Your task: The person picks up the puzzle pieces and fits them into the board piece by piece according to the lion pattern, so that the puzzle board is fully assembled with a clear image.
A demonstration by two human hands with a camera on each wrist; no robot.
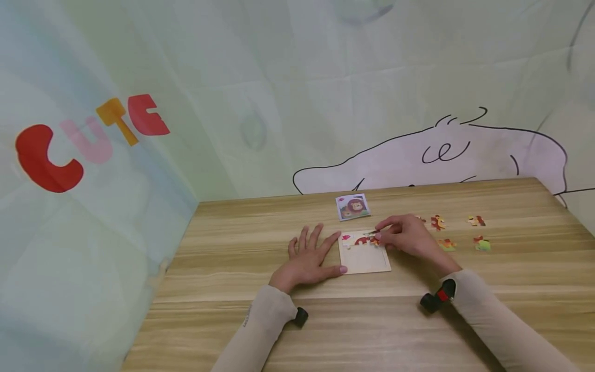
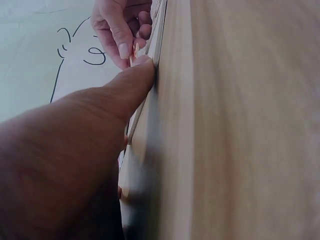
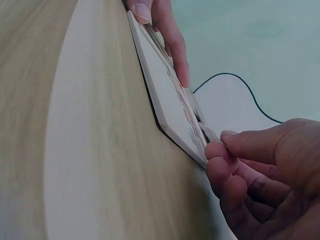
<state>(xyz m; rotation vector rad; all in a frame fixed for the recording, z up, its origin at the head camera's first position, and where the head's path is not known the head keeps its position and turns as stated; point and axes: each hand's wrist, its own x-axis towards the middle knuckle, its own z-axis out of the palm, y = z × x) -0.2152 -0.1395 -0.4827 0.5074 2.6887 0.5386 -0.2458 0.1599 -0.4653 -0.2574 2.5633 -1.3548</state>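
A square wooden puzzle board (image 1: 364, 261) lies on the table, its upper part filled with joined pieces showing pink, white and red-brown. My left hand (image 1: 309, 261) is spread flat at the board's left side, with the thumb on the lower left corner and the index finger at the upper left. Between thumb and fingertips my right hand (image 1: 409, 237) pinches a puzzle piece (image 3: 209, 133) at the board's upper right. In the right wrist view the piece is tilted over the board's edge, and the fingers partly cover it.
Behind the board lies a picture card (image 1: 353, 207) with a lion. Several loose pieces lie to the right, among them a green one (image 1: 482, 243), a brown-yellow one (image 1: 476, 221) and an orange-brown one (image 1: 437, 222). A printed cloth (image 1: 325, 103) hangs behind the wooden table (image 1: 223, 232).
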